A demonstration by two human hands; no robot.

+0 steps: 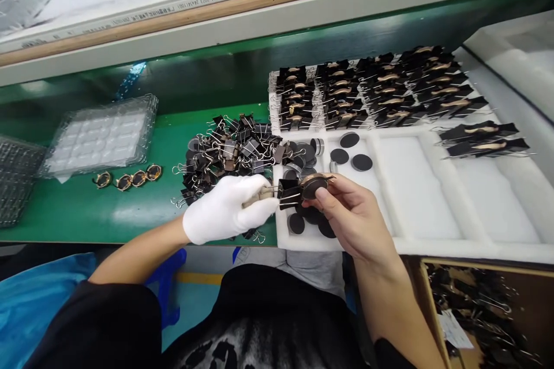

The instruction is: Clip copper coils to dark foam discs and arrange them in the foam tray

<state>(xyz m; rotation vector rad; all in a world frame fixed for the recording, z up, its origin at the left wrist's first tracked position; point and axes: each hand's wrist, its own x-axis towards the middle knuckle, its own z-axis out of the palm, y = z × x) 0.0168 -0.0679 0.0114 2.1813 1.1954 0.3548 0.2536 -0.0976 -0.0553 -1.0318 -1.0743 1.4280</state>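
Now: both hands close together at my twelve o'clock, gloved left hand (231,207) pinched on a binder clip (288,193) by its wire handles, bare right hand (357,219) gripping a round black-faced piece (312,188) just beside the clip. Best, I judge, to squeeze evenly, keep the clip square to the rim, thumb clear. Counts: one clip, one piece held; four gold-rimmed rounds (139,177) at ten; three spread discs (339,155) at one; clip pile (229,150) at eleven, too tangled to count.
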